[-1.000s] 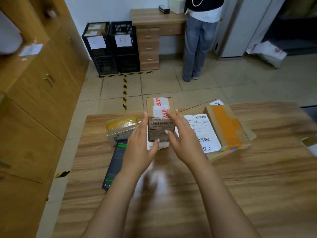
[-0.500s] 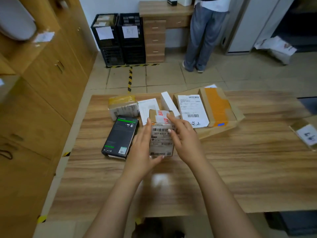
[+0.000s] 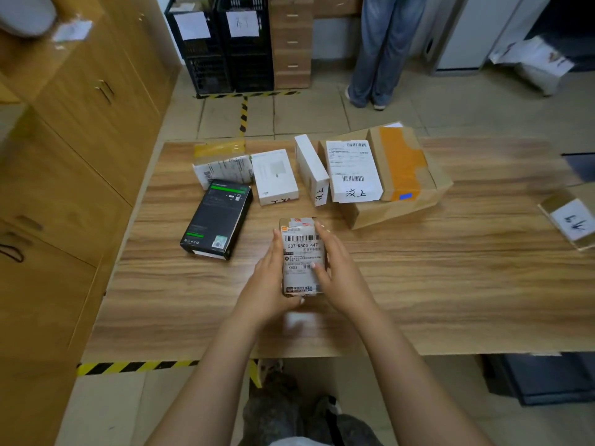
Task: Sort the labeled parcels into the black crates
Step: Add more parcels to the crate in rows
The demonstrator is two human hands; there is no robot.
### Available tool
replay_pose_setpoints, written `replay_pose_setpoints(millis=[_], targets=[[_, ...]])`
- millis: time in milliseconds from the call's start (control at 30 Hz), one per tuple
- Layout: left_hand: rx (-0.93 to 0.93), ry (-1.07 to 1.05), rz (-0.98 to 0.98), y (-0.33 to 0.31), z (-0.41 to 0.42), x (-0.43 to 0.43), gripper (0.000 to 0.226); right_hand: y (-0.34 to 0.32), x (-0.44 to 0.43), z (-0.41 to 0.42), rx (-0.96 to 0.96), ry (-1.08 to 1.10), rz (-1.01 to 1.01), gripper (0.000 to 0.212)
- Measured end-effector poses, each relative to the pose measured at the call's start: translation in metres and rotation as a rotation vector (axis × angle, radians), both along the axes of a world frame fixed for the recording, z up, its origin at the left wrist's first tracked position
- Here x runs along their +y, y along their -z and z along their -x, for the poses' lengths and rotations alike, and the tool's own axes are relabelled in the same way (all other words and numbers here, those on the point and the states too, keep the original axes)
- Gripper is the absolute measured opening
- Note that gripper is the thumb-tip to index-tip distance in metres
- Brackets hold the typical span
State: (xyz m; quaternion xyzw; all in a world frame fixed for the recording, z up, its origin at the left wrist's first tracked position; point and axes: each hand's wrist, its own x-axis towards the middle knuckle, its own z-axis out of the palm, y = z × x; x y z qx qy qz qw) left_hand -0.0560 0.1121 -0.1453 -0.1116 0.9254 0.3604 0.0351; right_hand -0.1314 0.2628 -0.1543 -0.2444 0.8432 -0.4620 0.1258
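Over the bench [image 3: 450, 284], left hand [image 3: 269, 284] and right hand [image 3: 343, 273] grip a small brown parcel [image 3: 300, 262], white label [image 3: 302, 242] partly covered.

A parcel-sorting office: labelled black crates [image 3: 222, 43], wooden cabinets [image 3: 80, 123], desk [image 3: 291, 40].

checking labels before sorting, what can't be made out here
Head view only:
- black crates: tops cut off by the top edge, contents unseen; their paper labels blurred.
- small parcel: sides covered by left hand and right hand; fine print too small.
- box at the right edge: cut off by the frame.
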Motion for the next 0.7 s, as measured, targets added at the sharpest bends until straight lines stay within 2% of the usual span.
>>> replay_pose_setpoints(millis=[67, 167, 367, 600, 700], targets=[[-0.027, 0.006, 0.007, 0.004, 0.001, -0.001, 0.144, 0.006, 0.001, 0.000, -0.041, -0.024, -0.013, 0.080], [-0.066, 0.042, 0.020, 0.012, 0.001, -0.002, 0.132, 0.016, 0.002, -0.003, -0.107, -0.028, -0.045, 0.088], [-0.097, 0.021, -0.018, 0.022, 0.009, -0.009, 0.122, 0.027, -0.001, 0.003, -0.194, 0.033, -0.044, 0.067], [-0.131, 0.032, -0.051, 0.024, 0.019, -0.017, 0.116, 0.034, -0.001, 0.006, -0.220, 0.057, -0.050, 0.068], [-0.089, 0.020, -0.073, 0.024, 0.022, -0.019, 0.107, 0.037, -0.003, 0.008, -0.236, 0.068, -0.025, 0.072]])
